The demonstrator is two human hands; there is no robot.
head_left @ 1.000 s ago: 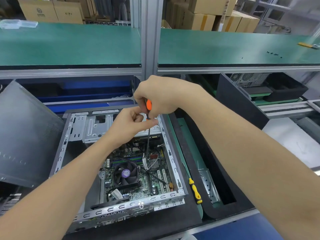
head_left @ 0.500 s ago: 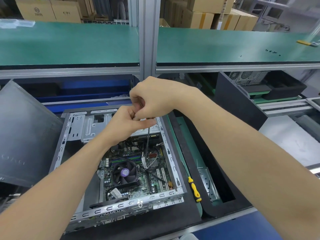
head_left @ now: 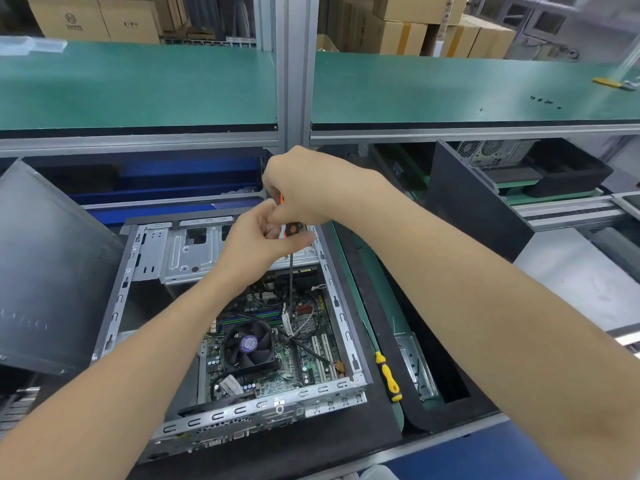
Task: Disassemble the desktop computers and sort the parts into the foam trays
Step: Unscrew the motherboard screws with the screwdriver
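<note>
1. Plainly, both hands are on one tool: the right grip (head_left: 304, 192) is closed around the top of the orange-handled screwdriver (head_left: 292, 230), and the left grip (head_left: 256, 247) pinches the lower end of that handle with thumb and curled fingers, at the centre of the frame.
2. The desktop computer (head_left: 221, 414) lies open on the counter in the lower middle of the frame. Its motherboard (head_left: 294, 358) and CPU fan (head_left: 250, 344) are not yet removed.
3. The shaft (head_left: 291, 271) drops steeply into the case, among the loose cables (head_left: 287, 320). The tip is hidden there, so I cannot tell whether it sits in a screw head.
4. Likely risk: if the tip is badly seated, turning pressure could make it slip and gouge the board or nick a cable.
5. A freed screw could fall among the components, because no finger waits near the tip to catch it.
6. The hands cover the view of the shaft's upper end, so a tilt off the screw axis may go unnoticed and round the head.
7. A yellow screwdriver (head_left: 388, 377) lies just right of the case, beside the black foam tray (head_left: 381, 306). A forearm swinging out could knock it.
</note>
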